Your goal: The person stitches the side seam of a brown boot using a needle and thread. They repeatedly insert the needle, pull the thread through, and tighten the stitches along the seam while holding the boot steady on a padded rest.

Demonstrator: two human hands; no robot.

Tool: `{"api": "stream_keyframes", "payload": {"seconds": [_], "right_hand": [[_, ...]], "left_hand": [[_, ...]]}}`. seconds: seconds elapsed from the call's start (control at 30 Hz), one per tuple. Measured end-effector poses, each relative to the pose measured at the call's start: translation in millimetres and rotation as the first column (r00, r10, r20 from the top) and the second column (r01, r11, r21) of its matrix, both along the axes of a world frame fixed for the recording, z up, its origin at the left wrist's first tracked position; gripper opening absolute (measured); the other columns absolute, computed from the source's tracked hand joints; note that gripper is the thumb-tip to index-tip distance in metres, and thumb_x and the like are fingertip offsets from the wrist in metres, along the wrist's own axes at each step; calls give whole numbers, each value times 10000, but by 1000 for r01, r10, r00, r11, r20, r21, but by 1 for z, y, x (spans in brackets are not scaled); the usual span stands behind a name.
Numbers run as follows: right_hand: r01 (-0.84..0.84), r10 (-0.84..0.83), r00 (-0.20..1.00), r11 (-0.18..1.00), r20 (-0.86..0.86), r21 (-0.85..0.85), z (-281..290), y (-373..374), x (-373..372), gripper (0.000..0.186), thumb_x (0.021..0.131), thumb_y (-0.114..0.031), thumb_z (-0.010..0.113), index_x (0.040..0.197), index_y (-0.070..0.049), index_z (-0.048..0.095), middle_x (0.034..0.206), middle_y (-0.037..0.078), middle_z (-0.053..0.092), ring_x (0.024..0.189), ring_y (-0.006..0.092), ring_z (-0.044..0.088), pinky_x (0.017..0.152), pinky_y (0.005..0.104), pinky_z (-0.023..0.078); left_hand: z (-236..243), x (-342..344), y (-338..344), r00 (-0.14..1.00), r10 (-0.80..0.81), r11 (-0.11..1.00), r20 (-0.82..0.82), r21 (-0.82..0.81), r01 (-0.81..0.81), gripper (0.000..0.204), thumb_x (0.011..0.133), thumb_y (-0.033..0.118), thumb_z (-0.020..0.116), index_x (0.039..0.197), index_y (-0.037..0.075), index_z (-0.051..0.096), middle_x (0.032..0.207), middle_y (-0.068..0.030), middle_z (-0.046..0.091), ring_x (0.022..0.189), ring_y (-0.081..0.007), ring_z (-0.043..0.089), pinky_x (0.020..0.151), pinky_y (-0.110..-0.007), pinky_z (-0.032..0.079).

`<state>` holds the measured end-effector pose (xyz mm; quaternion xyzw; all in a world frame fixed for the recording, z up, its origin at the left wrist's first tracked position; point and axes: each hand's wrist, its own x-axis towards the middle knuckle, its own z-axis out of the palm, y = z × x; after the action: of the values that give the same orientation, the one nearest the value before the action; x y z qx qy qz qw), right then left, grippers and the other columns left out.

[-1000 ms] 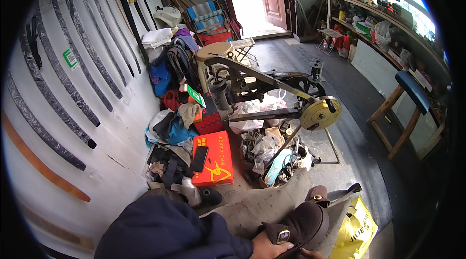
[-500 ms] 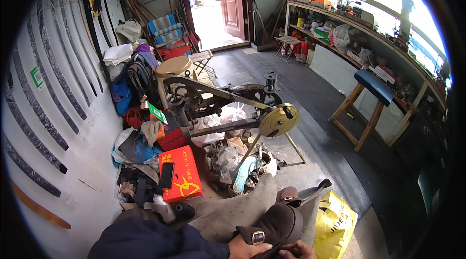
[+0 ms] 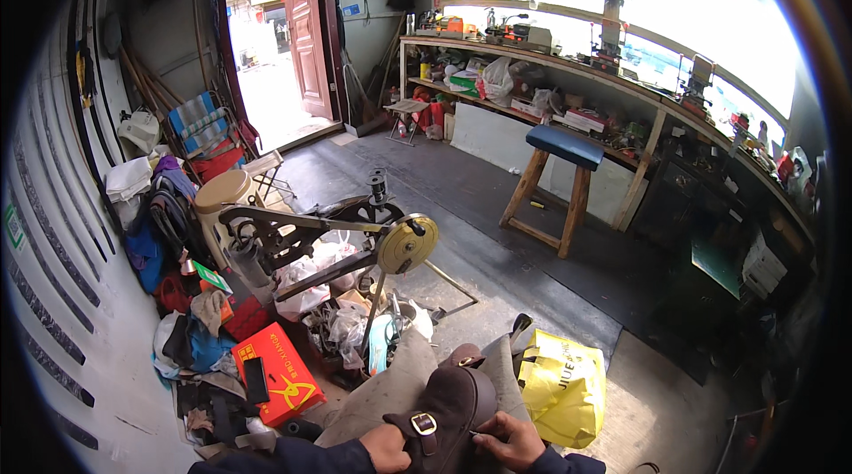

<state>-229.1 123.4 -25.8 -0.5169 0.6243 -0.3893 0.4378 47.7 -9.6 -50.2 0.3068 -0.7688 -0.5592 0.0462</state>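
Note:
A dark brown shoe (image 3: 451,407) with a strap and a gold-coloured buckle (image 3: 424,423) lies over my lap, sole side out of sight. My left hand (image 3: 387,449) is closed on its near left edge, beside the buckle. At the shoe's right side, my right hand (image 3: 513,441) pinches thumb and forefinger together near the opening; a tiny pale glint shows at the fingertips, too small to name. Just beyond, a second brown shoe (image 3: 464,354) is partly hidden behind the first. Grey cloth (image 3: 377,398) covers my legs underneath.
A yellow bag (image 3: 564,390) stands by my right leg. Ahead is a hand-cranked sewing machine (image 3: 324,239) with a yellow wheel. An orange-red box (image 3: 293,385) bearing a black phone (image 3: 256,380) lies left. Further off are a blue-topped stool (image 3: 565,147) and a cluttered workbench (image 3: 532,44).
My view has swung to the right, so the room sits further left in the picture. My right hand shows more fully at the shoe's right side; the left still holds the shoe.

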Motion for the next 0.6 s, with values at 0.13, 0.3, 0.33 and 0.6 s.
{"api": "stream_keyframes", "payload": {"seconds": [0.13,0.3,0.33,0.6], "right_hand": [[23,-22,999,999,-25,38,-3,1,1,238,995,-192,760,1081,-6,640,867,122,792,815,216,784,754,324,586],[20,-21,998,1000,-63,-11,-8,3,1,248,995,-225,763,1089,-29,644,849,120,788,788,215,778,725,337,578],[16,-16,998,1000,-68,-10,-9,3,0,250,994,-231,765,1088,-32,645,846,120,787,783,215,777,719,339,577],[37,-36,999,999,37,-28,-11,4,1,256,994,-233,765,1088,-29,643,832,114,780,767,197,770,701,330,574]], "left_hand": [[14,0,6,997,31,957,74,-289,-9,504,757,77,647,1257,67,707,1066,-223,740,981,-336,722,833,-417,564],[71,22,33,981,178,708,-70,-683,-177,283,866,148,746,1129,55,701,1003,-143,738,891,-188,712,690,-366,536],[79,20,37,969,187,649,-164,-719,-247,198,859,143,772,1015,44,701,960,-118,728,879,-185,692,705,-371,525],[36,16,31,667,582,593,-465,804,42,106,1062,185,624,1041,83,644,1089,-118,742,687,-181,636,649,-302,523]]}}
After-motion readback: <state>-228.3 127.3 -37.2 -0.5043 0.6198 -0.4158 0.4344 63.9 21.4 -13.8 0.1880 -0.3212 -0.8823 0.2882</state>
